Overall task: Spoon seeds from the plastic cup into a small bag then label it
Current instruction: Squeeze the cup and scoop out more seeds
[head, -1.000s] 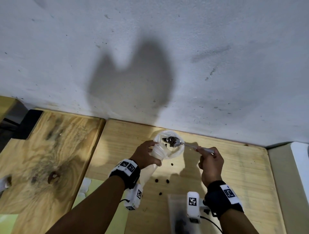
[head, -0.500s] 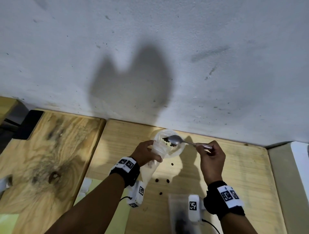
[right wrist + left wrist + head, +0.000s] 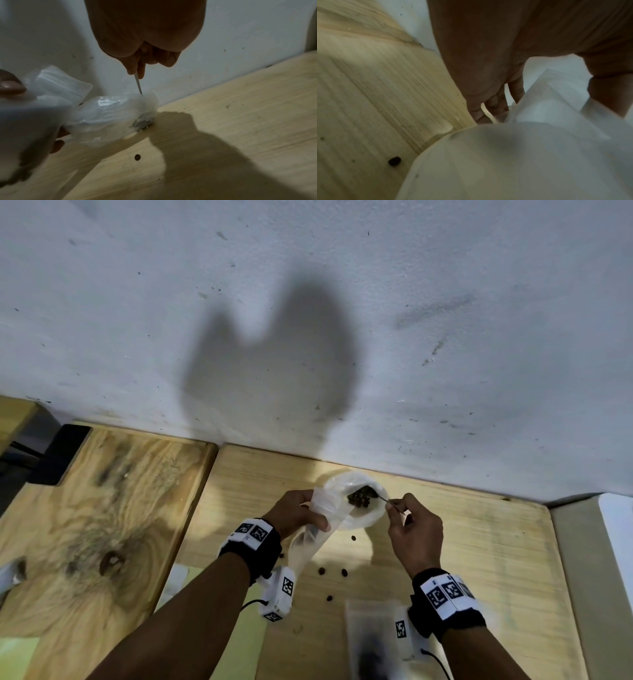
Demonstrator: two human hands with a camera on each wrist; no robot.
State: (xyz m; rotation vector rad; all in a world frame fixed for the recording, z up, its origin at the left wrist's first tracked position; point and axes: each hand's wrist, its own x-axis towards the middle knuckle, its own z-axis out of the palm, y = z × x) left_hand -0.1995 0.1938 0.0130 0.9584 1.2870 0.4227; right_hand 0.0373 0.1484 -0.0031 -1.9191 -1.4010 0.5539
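A crinkly clear plastic cup (image 3: 371, 513) stands by the wall with dark seeds (image 3: 359, 497) inside. My right hand (image 3: 411, 525) pinches the thin spoon handle (image 3: 383, 499) between thumb and fingers; the bowl is down among the seeds. The right wrist view shows the handle (image 3: 138, 85) entering the cup (image 3: 116, 116). My left hand (image 3: 298, 515) grips a small translucent bag (image 3: 313, 542) just left of the cup, its mouth raised beside the rim. The bag (image 3: 530, 148) fills the left wrist view, hiding what it contains.
Several loose seeds (image 3: 322, 571) lie on the pale wooden table (image 3: 479, 559) in front of the cup; one seed (image 3: 394, 161) shows near the bag. Another clear bag (image 3: 370, 645) with dark contents lies near my right wrist. The white wall (image 3: 308, 302) is close behind.
The spoon was up over the bag's mouth with seeds, then tipped. Now its bowl is lowered into the cup's seeds, and my right hand sits lower with the handle steeper.
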